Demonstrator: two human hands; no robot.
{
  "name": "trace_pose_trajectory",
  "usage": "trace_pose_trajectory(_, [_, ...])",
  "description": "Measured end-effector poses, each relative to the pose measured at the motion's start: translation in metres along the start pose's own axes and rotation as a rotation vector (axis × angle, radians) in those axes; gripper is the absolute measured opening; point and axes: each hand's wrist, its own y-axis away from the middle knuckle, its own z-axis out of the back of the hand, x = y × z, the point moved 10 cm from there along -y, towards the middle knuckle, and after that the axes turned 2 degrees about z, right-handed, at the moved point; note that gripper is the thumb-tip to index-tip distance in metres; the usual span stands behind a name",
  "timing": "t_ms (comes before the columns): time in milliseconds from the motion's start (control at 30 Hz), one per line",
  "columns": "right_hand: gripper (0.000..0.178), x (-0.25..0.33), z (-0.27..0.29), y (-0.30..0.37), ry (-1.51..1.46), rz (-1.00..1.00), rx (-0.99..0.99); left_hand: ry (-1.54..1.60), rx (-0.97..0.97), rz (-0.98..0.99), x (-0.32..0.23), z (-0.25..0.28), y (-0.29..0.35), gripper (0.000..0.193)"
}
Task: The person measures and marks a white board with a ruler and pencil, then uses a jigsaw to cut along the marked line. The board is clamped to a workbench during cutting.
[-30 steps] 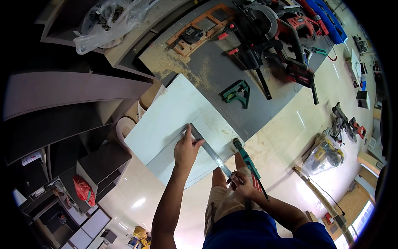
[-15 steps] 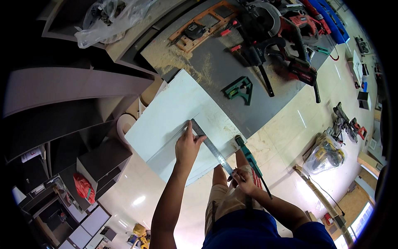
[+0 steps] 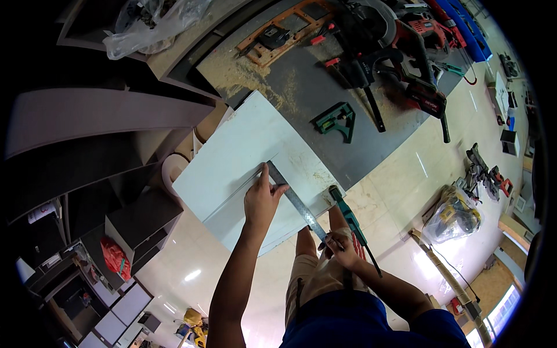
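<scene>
A long steel ruler (image 3: 297, 203) lies slantwise over a white board (image 3: 229, 148), its near end reaching past the board's edge. My left hand (image 3: 261, 204) pins the far part of the ruler, index finger stretched to its tip and thumb at its side, the other fingers curled. Near my lap, my right hand (image 3: 341, 249) is closed around the ruler's near end; a small dark thing by those fingers is too unclear to name. A green clamp (image 3: 348, 214) grips the board's right corner, its bar pointing down beside my right hand.
Beyond the board is a grey work surface (image 3: 371, 148) with sawdust, a green square head (image 3: 336, 122), a black-and-red clamp (image 3: 354, 69) and a cordless saw (image 3: 423, 87). Dark cabinets (image 3: 142, 223) stand at left. A bagged yellow tool (image 3: 455, 211) rests on the floor at right.
The board and ruler appear slightly higher in view. Both hands keep their places on the ruler.
</scene>
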Motion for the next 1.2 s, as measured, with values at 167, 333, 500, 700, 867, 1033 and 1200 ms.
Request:
trace_pose_trajectory(167, [0.030, -0.004, 0.000, 0.000, -0.027, 0.003, 0.008, 0.009, 0.002, 0.006, 0.002, -0.001, 0.000, 0.078])
trace_pose_trajectory(333, [0.031, -0.004, 0.001, -0.001, -0.011, -0.005, 0.006, -0.033, 0.067, 0.049, 0.005, -0.005, 0.000, 0.083])
trace_pose_trajectory(500, [0.031, -0.001, 0.000, 0.000, -0.009, 0.005, 0.007, 0.002, 0.024, 0.028, 0.001, 0.000, 0.000, 0.081])
trace_pose_trajectory(700, [0.029, 0.007, 0.000, 0.000, 0.045, 0.005, 0.005, 0.000, 0.052, 0.059, 0.007, -0.004, -0.002, 0.082])
trace_pose_trajectory(867, [0.026, 0.003, 0.000, 0.000, 0.008, -0.047, 0.017, -0.004, 0.096, 0.119, 0.010, -0.006, -0.002, 0.082])
trace_pose_trajectory(1033, [0.028, 0.004, -0.001, 0.000, 0.003, -0.025, 0.022, 0.044, 0.029, 0.076, 0.004, -0.001, -0.001, 0.079])
trace_pose_trajectory(1200, [0.027, 0.005, 0.000, -0.001, 0.040, -0.026, 0.009, 0.064, 0.063, 0.096, 0.013, -0.004, -0.001, 0.083])
